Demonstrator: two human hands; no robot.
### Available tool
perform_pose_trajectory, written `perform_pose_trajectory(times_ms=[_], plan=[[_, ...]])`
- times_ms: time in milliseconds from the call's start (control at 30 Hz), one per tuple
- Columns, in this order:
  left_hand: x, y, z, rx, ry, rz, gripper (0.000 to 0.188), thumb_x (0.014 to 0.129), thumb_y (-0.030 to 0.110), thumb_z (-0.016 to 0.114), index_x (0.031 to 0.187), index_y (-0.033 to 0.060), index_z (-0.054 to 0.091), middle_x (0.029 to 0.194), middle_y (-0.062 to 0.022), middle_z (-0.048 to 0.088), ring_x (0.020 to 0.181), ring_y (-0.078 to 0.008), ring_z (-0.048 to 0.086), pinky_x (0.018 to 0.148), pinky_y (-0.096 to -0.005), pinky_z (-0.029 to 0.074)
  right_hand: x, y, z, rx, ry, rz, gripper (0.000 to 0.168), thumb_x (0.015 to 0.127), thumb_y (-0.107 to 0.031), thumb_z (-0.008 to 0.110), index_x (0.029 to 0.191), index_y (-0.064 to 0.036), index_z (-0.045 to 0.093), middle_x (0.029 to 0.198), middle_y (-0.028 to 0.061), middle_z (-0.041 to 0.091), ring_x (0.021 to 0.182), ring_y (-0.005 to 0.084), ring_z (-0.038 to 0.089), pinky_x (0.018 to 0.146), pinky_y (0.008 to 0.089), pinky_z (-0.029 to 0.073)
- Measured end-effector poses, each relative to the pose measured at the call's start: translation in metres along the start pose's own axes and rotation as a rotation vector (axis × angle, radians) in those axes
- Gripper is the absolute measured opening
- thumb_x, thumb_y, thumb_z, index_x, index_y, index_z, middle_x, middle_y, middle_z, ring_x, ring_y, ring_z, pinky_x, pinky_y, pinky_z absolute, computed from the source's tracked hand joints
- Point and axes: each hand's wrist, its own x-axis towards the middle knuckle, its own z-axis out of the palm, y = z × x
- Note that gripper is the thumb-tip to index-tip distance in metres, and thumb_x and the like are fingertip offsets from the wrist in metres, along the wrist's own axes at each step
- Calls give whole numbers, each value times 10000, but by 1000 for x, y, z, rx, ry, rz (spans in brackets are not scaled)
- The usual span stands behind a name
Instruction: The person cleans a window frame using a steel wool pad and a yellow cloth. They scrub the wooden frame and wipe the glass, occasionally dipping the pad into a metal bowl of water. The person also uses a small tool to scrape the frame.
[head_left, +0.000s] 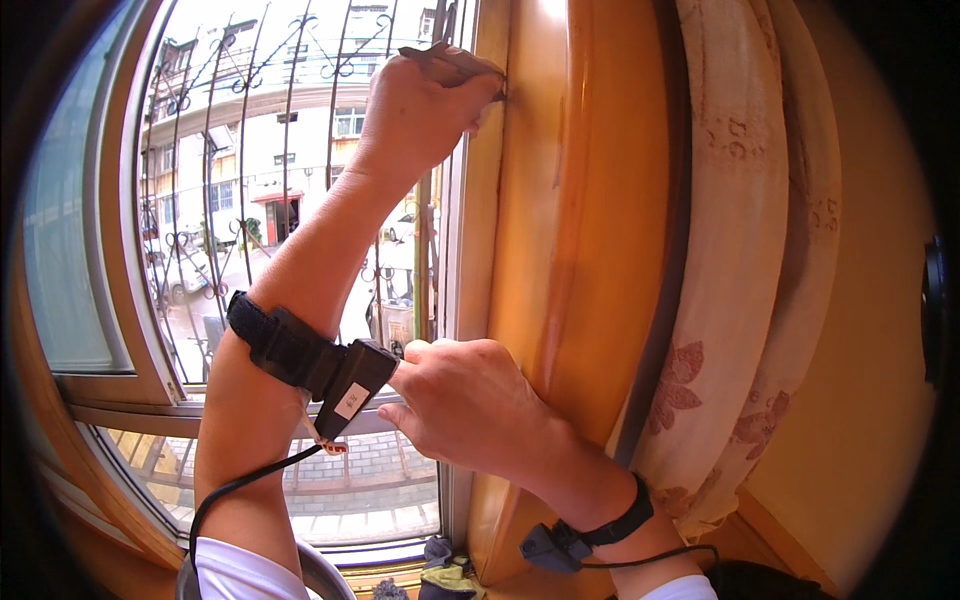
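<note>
My left hand (424, 105) is raised high against the right side of the window frame (484, 195). It grips a folded brownish cloth (454, 66), pressed at the frame's edge beside the orange wooden casing (600, 187). My right hand (465, 397) is lower, in front of the casing, with its fingers curled at the black device (356, 386) strapped on my left forearm. Whether those fingers touch the device or hold anything cannot be told. A second dark device (555, 546) is strapped at my right wrist, with a black cable running from it.
Metal window bars (287, 112) stand outside the opening. A sliding window sash (82, 225) is at the left. Floral curtains (727, 247) hang at the right. Crumpled dark and yellow cloths (450, 577) lie on the sill below, near a grey rounded rim (326, 574).
</note>
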Motion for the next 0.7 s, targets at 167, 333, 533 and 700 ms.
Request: perform_pose_trajectory(times_ms=[167,333,533,700], plan=[[22,-6,-4,69,17,109,231,860,245,671,888,46,783,726,-27,733,641,-136,666,663,-272,536,0,-1,2,37,66,-22,238,868,-274,729,873,-39,687,786,89,637,762,280,682,646,403,540],[7,-8,1,20,10,83,235,860,226,687,817,14,778,805,-28,751,663,-133,672,666,-278,537,-2,2,3,36,67,-27,239,868,-268,727,842,-35,680,772,93,634,760,281,682,644,401,539],[1,0,1,-76,18,14,206,860,185,694,869,1,785,742,-36,726,648,-98,653,657,-260,525,-1,1,5,51,68,-26,258,871,-277,725,798,-33,680,760,95,626,756,279,675,644,397,535],[-4,7,0,-31,14,-25,206,860,187,692,923,16,787,704,-49,713,618,-98,646,639,-247,522,-2,1,4,46,49,-23,268,866,-280,731,784,-31,678,750,93,619,746,278,673,642,396,534]])
